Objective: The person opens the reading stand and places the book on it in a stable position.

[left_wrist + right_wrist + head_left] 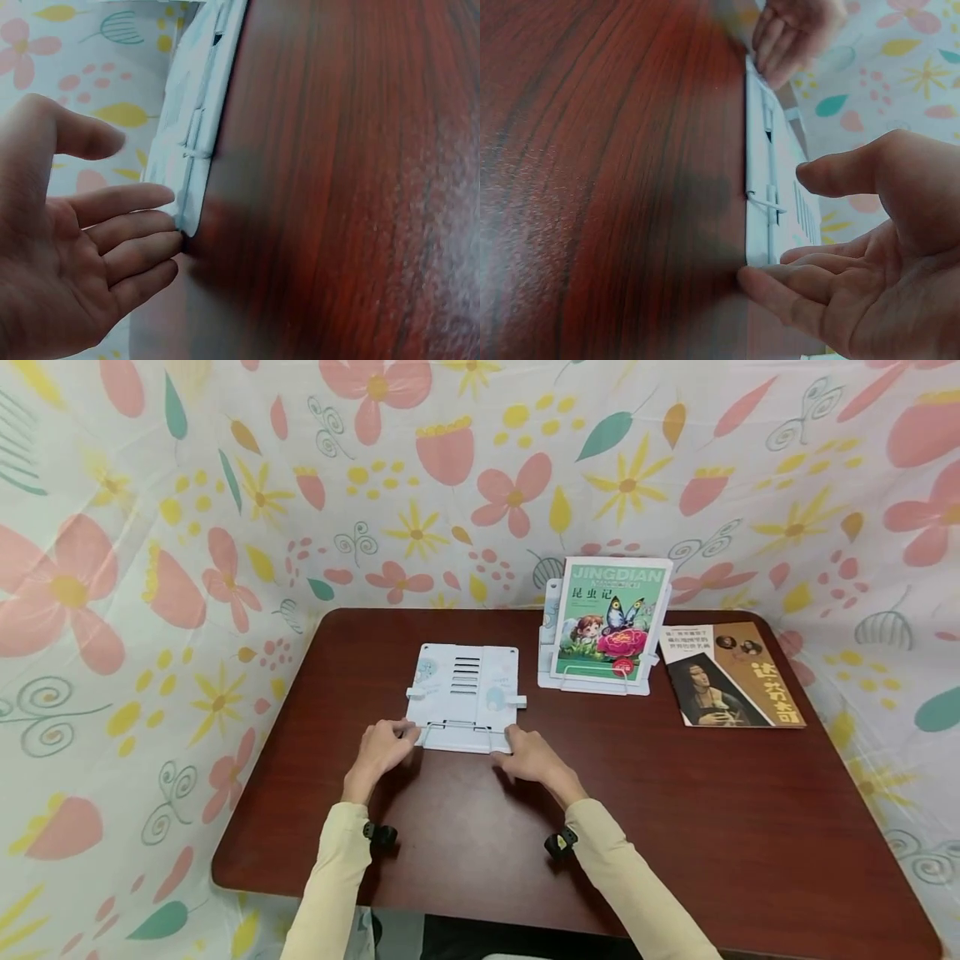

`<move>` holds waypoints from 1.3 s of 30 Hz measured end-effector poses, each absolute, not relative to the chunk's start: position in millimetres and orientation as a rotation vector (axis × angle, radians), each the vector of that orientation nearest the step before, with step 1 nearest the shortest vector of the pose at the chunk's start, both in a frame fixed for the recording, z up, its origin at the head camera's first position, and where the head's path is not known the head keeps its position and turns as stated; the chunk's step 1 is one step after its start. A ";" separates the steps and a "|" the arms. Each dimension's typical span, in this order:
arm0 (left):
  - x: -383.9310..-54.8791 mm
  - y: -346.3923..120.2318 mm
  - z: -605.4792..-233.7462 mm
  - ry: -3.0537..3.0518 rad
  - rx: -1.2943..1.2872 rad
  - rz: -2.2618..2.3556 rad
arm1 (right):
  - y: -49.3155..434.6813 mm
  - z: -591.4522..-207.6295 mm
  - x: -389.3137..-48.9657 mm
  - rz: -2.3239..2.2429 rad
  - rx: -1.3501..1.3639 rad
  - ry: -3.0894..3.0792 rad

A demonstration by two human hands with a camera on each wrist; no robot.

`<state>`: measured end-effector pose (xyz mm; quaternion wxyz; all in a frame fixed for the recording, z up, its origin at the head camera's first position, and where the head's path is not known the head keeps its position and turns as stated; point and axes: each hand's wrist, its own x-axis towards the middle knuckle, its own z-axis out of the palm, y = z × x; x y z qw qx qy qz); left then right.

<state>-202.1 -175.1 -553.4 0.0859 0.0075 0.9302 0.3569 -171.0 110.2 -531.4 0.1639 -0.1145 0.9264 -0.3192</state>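
So the book stand (468,706) is a white panel with pale blue pictures printed on it, lying flat on the brown table (465,835). There's a stack of dark slots up the middle, a little tab poking out each side, and thin wire clips along the near edge. Left hand (382,748) has fingertips at one near corner, right hand (534,757) at the other.
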 end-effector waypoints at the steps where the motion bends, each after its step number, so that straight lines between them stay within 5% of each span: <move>1: -200.7 -175.4 -552.9 2.781 0.025 1.054 | 111.5 -531.2 -169.7 -0.901 -0.330 2.646; 25: -190.6 -181.5 -566.2 2.801 0.061 1.245 | 146.5 -545.3 -141.7 -1.211 -0.173 2.666; 39: -295.2 -175.9 -571.2 2.274 -0.195 1.838 | 115.9 -552.6 -164.6 -1.375 0.036 2.762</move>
